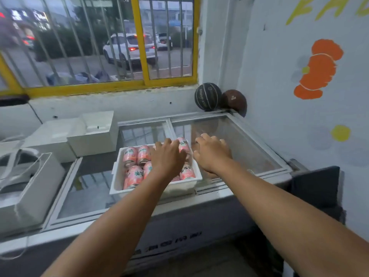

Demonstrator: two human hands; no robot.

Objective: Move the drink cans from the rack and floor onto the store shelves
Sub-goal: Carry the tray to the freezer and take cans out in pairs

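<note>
The left hand [169,156] is open, with its fingers spread wide, and it is low over the pink drink cans [130,154]. It does not wrap around any can, and it is hard to tell if the fingertips touch one. The right hand [212,154] is open too. Its fingers bend down a little and nothing shows in them. It is just beside the right wall of the white foam box [117,172], above the glass lid [249,144]. The cans lie on their sides in the foam box, packed close in rows. Some of them are hidden under the left hand. One can [182,143] sticks up at the far right corner of the box, just past the left fingertips. The foam box sits on top of a long chest freezer [179,212] with sliding glass lids. Two more white boxes [95,134] sit on the freezer to the left, behind the foam box. In the far corner, a black ball [207,96] and a brown ball [234,99] rest side by side against the wall. Above the freezer is a window with a yellow frame [137,84] and grey bars. A white car [129,48] is parked outside. The wall on the right has an orange shape [317,70] painted on it.
</note>
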